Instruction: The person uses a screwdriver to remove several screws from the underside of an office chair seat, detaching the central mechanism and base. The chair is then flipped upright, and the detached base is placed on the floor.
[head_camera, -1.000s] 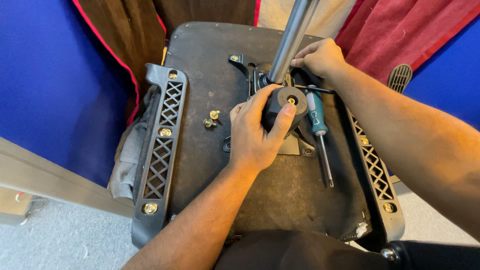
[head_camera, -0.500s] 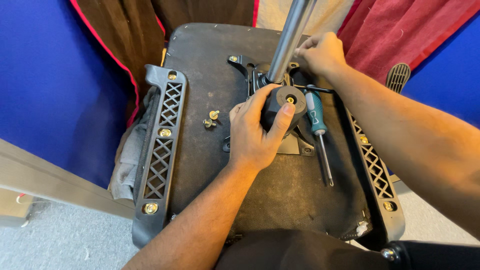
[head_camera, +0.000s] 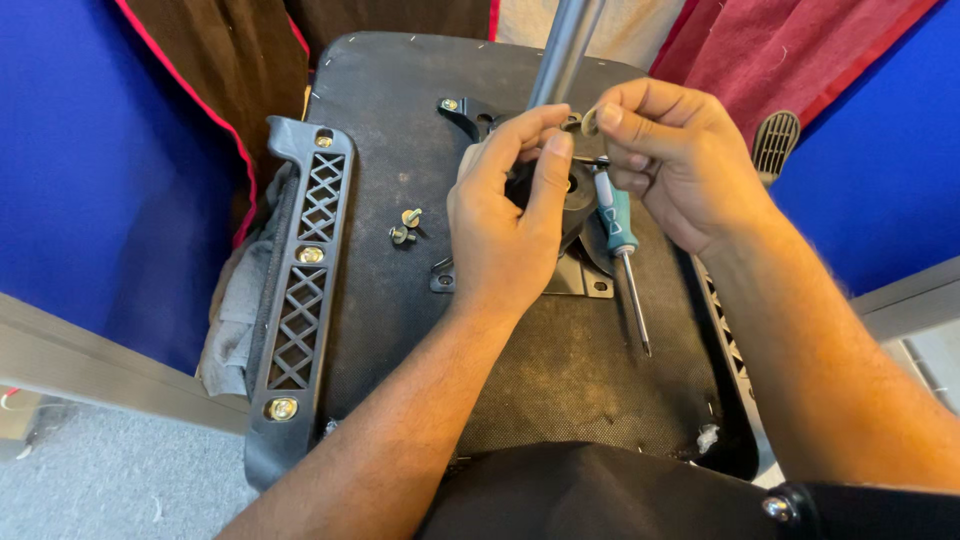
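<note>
The right hand (head_camera: 670, 160) pinches a small washer (head_camera: 590, 121) at its fingertips beside the metal post (head_camera: 560, 55); the left hand (head_camera: 505, 225) curls loosely over the black knob (head_camera: 580, 195). That washer could easily slip and vanish among the mechanism.

A glossy grey metal column (head_camera: 562, 50), matt black fabric seat underside (head_camera: 580, 370) and matt black plastic lattice armrest (head_camera: 300, 290) are seen.

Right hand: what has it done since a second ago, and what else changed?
The right hand lifted off the mechanism by the metal column, now pinching a small washer. The left hand loosened off the black knob, fingertips raised toward it. The screwdriver and two loose bolts stayed put.
</note>
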